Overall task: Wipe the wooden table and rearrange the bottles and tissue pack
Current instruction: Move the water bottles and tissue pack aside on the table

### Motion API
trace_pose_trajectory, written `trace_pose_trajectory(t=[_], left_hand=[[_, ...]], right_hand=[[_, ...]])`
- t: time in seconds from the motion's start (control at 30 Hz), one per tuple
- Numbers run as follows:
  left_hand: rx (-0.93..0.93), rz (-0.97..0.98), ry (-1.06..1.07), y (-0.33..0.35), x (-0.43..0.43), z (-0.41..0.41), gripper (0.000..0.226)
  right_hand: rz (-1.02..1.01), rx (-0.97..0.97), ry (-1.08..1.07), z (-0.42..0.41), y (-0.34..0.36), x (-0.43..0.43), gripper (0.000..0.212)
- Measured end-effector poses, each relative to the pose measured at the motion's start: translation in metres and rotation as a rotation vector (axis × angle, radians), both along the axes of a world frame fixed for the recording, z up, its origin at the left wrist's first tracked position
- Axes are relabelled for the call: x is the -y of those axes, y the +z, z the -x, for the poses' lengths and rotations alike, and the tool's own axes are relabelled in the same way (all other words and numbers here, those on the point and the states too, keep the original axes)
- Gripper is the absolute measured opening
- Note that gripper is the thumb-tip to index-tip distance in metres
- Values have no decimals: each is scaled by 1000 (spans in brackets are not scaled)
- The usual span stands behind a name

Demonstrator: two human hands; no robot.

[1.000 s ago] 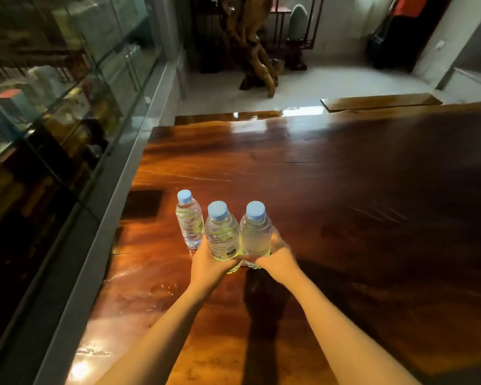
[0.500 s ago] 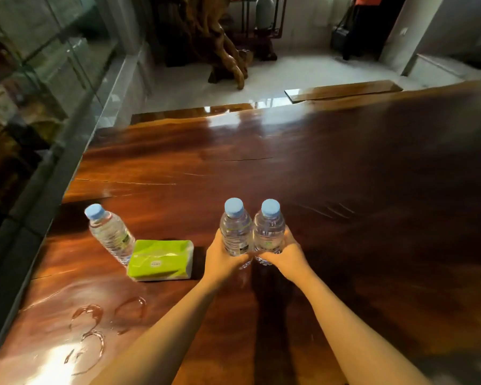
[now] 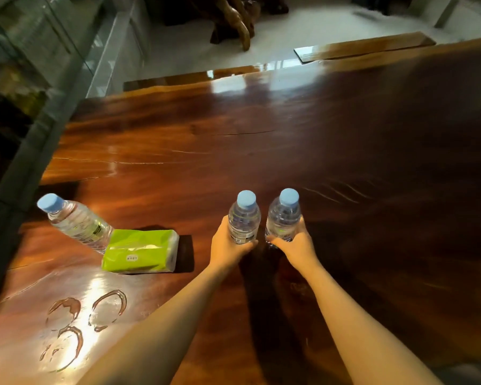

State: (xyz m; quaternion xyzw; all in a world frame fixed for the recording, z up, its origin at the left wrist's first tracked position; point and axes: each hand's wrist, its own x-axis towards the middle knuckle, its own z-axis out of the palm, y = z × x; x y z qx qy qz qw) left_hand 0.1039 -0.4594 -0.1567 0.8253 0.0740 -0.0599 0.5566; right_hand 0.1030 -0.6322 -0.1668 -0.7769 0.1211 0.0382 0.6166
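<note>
On the glossy wooden table (image 3: 345,140), my left hand (image 3: 227,244) grips a clear water bottle with a blue cap (image 3: 244,216). My right hand (image 3: 296,244) grips a second bottle of the same kind (image 3: 283,215) just to its right. Both bottles are upright and side by side, a small gap between them. A third bottle (image 3: 75,222) stands at the left, near the table's edge. A green tissue pack (image 3: 140,251) lies flat against that bottle's right side.
Three wet ring marks (image 3: 75,320) shine on the table at the near left. A glass wall with a grey ledge (image 3: 53,87) runs along the table's left edge. A carved wooden root piece (image 3: 233,20) and a low bench (image 3: 364,47) stand on the floor beyond.
Both hands carried two bottles rightward, away from the third bottle. The gap between the held bottles has widened slightly. The view has swung, bringing the tissue pack and wet rings into sight.
</note>
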Motion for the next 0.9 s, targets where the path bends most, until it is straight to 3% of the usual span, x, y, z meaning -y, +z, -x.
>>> trace_pose_trajectory(t=[0.47, 0.63, 0.8, 0.9], left_hand=[[-70, -32, -106, -12, -5, -16, 84], [-110, 2, -152, -6, -21, -8, 77], [-166, -296, -212, 7, -41, 2, 70], [-214, -510, -411, 18, -63, 18, 54]], right_hand=[[116, -127, 3, -2, 3, 0, 79], [324, -156, -95, 5, 12, -14, 79], [509, -327, -232, 34, 23, -52, 68], [668, -339, -120, 57, 28, -91, 57]])
